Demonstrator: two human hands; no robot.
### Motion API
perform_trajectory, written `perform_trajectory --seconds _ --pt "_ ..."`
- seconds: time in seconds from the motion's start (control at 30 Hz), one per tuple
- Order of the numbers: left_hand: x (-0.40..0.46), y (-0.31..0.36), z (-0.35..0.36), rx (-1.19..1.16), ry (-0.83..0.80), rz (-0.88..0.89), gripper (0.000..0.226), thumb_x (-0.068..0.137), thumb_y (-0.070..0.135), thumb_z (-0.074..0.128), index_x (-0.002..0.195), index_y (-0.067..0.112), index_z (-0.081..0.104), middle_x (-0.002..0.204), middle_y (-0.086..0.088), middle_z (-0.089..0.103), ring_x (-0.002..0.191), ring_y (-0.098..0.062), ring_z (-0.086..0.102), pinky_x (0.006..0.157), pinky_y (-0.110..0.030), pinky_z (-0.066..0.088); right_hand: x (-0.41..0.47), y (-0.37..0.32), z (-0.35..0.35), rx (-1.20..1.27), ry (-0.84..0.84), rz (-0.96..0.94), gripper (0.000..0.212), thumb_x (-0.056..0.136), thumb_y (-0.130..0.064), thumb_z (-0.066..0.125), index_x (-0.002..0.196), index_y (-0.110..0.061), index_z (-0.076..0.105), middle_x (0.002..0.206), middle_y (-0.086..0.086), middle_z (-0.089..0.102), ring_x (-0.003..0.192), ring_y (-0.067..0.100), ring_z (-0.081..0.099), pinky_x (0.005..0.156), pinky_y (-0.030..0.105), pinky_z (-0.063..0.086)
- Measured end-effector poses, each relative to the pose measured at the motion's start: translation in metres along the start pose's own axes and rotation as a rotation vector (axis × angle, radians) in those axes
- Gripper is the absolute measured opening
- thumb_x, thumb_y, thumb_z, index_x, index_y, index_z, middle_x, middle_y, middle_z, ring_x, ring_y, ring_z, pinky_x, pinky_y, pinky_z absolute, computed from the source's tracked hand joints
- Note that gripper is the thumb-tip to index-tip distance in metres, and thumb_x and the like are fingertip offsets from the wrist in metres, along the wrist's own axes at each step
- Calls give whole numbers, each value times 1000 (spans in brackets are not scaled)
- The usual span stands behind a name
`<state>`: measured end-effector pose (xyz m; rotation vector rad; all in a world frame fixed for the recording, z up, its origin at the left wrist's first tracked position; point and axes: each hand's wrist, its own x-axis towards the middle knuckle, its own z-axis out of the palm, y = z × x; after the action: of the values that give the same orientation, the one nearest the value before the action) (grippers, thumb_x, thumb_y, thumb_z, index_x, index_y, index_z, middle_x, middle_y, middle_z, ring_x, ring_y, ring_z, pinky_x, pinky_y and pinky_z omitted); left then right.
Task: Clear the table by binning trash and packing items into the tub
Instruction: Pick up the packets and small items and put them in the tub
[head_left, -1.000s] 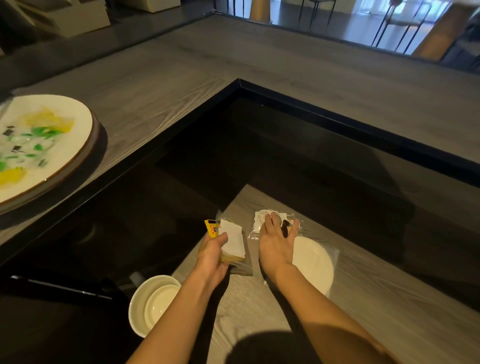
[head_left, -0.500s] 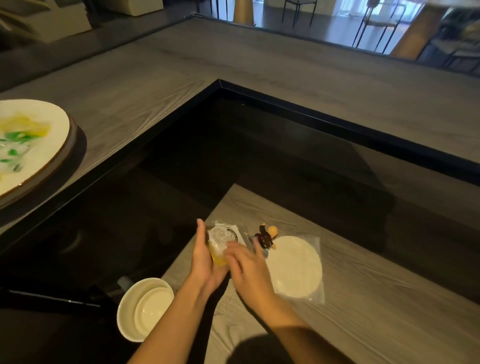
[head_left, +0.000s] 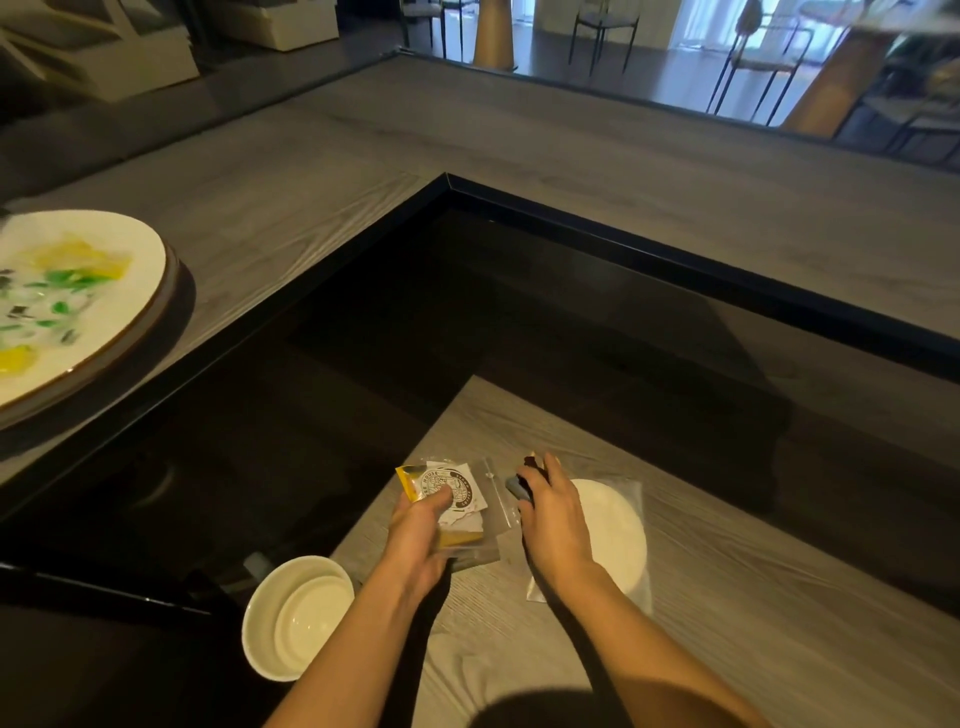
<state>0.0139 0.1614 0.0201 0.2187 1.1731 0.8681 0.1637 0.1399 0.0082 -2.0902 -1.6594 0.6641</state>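
My left hand (head_left: 418, 530) grips a small stack of flat packets (head_left: 457, 499): a white sachet with a round printed logo on top, yellow ones and clear plastic beneath. My right hand (head_left: 553, 525) reaches over the near wooden shelf, fingers curled around small dark and grey bits (head_left: 522, 486) beside a round white disc in a clear plastic bag (head_left: 618, 540). Whether the fingers have closed on those bits is unclear. No tub or bin shows.
A stack of white bowls (head_left: 298, 616) sits low to the left of my left forearm. A large plate with yellow and green scraps (head_left: 72, 306) rests on the grey wooden counter (head_left: 571, 156) at left. A dark recessed panel lies between counter and shelf.
The logo sachet went from under my right hand onto the stack in my left hand. My right hand has shifted right to the dark bits by the bagged disc.
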Motion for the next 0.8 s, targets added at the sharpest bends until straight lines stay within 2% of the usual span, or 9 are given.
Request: perform_trajectory --seconds 0.13,0.2,0.3,0.4,0.5,0.6,0.7,0.77,0.8 --pt "1 -3 0 -5 -46 -24 40 91 8 51 129 18 50 119 -20 65 106 -38 64 81 -52 54 -14 -16 -12 335 25 -53 42 94 -14 49 135 -22 43 153 3 27 139 17 28 108 23 24" --pt "-2 -5 2 -58 -160 -56 38 91 20 52 129 14 53 117 -20 67 104 -35 66 74 -46 56 -27 -27 -12 352 -50 -165 44 91 -16 54 132 -28 44 152 -5 24 135 10 31 107 21 29" --pt "-8 -5 5 -99 -303 -85 35 89 36 53 110 10 63 99 -16 73 96 -30 68 75 -43 53 -40 -32 -7 309 -63 -211 50 86 -18 61 130 -31 42 147 -12 22 123 1 36 103 22 41" --pt "-6 -9 5 9 -288 -50 42 77 14 64 118 9 60 107 -17 69 98 -30 67 73 -42 56 -45 -27 -9 374 -36 -205 55 82 -28 65 130 -30 37 140 -10 36 116 0 43 101 24 45" --pt "-2 -14 7 51 -244 -65 62 71 3 65 131 9 51 123 -23 62 108 -36 63 79 -46 56 -50 -10 -12 358 24 -154 63 82 -52 51 138 -32 29 144 -6 38 131 9 35 112 36 32" --pt "-4 -16 9 20 -208 -66 65 67 4 65 130 9 50 119 -24 63 104 -37 65 81 -49 54 -52 26 -11 188 104 3 75 77 -66 26 143 -29 23 154 -2 26 143 14 18 120 44 10" --pt "-3 -15 5 -14 -163 -58 60 72 2 64 129 10 49 117 -23 63 102 -37 64 86 -51 52 -60 68 -6 -143 -41 58 92 70 -79 4 146 -29 15 159 -1 8 146 17 1 115 40 -10" --pt "-5 -13 3 -27 -135 -53 52 79 0 59 129 13 49 120 -24 61 104 -38 63 89 -53 50 -65 78 -7 -216 -71 81 92 72 -78 -6 146 -28 16 159 0 6 146 18 -1 113 38 -12" --pt "-7 -12 3 -26 -132 -49 49 81 0 58 128 13 49 119 -23 62 103 -38 63 91 -53 49 -66 78 -9 -192 -46 114 78 83 -69 2 146 -26 20 159 1 9 147 19 0 114 37 -10"
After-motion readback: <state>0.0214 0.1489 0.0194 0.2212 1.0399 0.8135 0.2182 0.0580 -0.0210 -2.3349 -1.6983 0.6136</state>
